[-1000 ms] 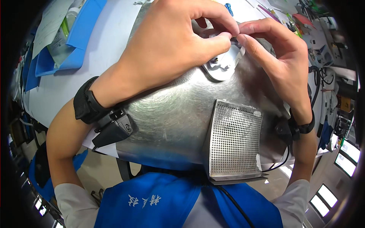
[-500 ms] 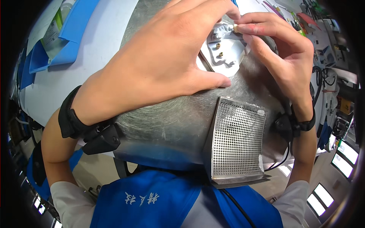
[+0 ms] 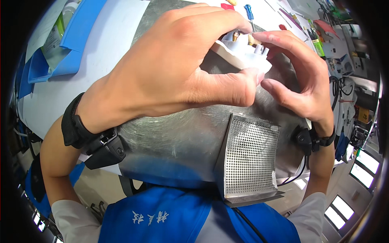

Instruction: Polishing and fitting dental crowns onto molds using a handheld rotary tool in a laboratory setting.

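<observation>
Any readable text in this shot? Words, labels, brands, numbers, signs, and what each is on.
Blue garment: short row of white characters across the front; not transcribed.
Green-and-white package, upper left: print too small to read.
White model: no text visible.

White dental model (image 3: 240, 57), tilted, gold-toned posts (image 3: 235, 37) atop

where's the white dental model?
Head view, upper right of centre: the white dental model is in the left hand, right hand at its right side, beyond the perforated metal plate.
</observation>
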Motion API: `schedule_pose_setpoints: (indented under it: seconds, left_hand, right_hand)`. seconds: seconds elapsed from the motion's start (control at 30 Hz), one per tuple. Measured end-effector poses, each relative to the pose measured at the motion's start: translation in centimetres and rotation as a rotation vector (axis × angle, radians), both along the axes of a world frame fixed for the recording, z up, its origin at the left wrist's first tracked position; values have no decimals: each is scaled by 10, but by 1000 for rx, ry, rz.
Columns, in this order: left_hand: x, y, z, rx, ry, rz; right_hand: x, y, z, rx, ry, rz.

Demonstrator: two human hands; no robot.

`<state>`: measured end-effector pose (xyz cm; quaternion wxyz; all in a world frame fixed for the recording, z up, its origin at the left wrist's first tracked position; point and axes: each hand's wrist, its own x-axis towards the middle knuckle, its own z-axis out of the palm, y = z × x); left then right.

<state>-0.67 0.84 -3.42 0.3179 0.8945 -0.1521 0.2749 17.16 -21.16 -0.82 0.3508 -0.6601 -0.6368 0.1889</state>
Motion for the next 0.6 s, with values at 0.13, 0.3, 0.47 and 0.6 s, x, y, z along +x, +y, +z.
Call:
schedule_pose_setpoints:
  seconds: [0.13, 0.3, 0.47, 0.6]
  left_hand:
    - [-4, 0, 5, 45, 108, 0]
    - [0, -1, -4, 74, -67, 40]
    - [-2, 2, -4, 101, -38, 7]
    - [-1, 3, -3, 130, -38, 1]
  right_hand:
    - [-7, 1, -6, 109, -232, -26]
    - [-15, 2, -8, 159, -197, -63]
    - [-14, 5, -7, 189, -270, -35]
    - [-13, 6, -6, 177, -273, -38]
